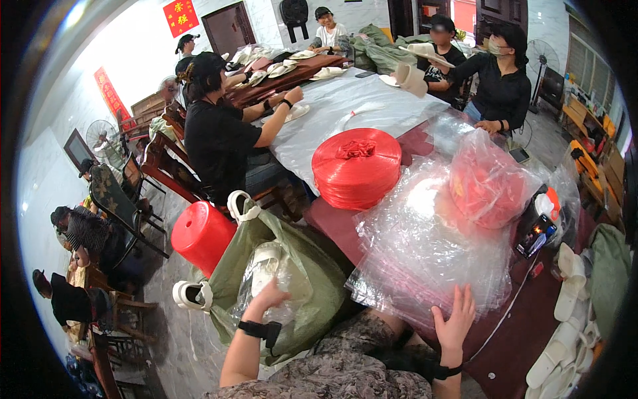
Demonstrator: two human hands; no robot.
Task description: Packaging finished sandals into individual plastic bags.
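My left hand (269, 296) reaches down into a large olive-green sack (302, 266) beside the table, fingers on clear plastic with white shoes (266, 263) inside. It looks closed on the plastic, though the grip is partly hidden. My right hand (455, 322) rests open, fingers spread, on the near edge of a heap of clear plastic bags (432, 246) on the dark red table (512, 339). Both wrists wear black bands.
A big red spool of twine (357, 166) and a bag of red material (488, 183) lie on the table. A phone (537, 233) stands at right by white shoes (565, 332). A red stool (201, 234) is left of the sack. Several people sit around the tables.
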